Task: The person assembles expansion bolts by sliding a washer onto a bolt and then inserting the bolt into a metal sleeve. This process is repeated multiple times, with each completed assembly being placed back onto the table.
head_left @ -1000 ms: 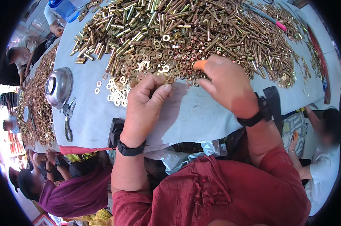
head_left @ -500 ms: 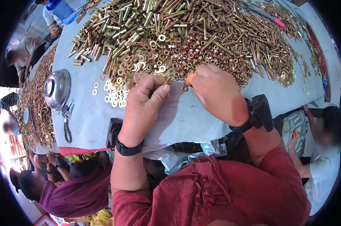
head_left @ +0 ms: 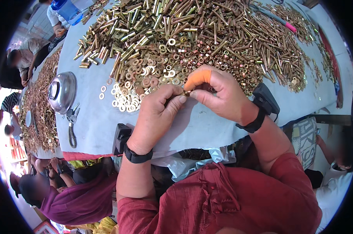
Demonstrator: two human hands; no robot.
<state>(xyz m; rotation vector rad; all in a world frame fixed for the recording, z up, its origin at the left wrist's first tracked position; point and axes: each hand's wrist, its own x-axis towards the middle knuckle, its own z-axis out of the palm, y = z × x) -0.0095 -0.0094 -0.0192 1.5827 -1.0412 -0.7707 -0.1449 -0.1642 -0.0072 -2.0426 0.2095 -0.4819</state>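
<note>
My left hand [head_left: 157,113] and my right hand [head_left: 217,93] meet over the grey table [head_left: 207,124], fingertips pinching one small brass bolt [head_left: 185,93] between them. An orange cot covers my right index finger [head_left: 198,78]. Just beyond the hands lies a heap of brass washers and nuts [head_left: 145,80], and farther back a big pile of long brass bolts [head_left: 207,35]. Both wrists wear black bands.
A steel bowl [head_left: 61,91] and pliers [head_left: 72,124] sit at the table's left. A blue jug [head_left: 67,9] stands far left, a pink-handled tool [head_left: 279,21] far right. Other people sit at the left and lower left, and one at the right.
My right hand drew back from the pile toward my left hand, and both now pinch a small bolt together close to the table's near edge.
</note>
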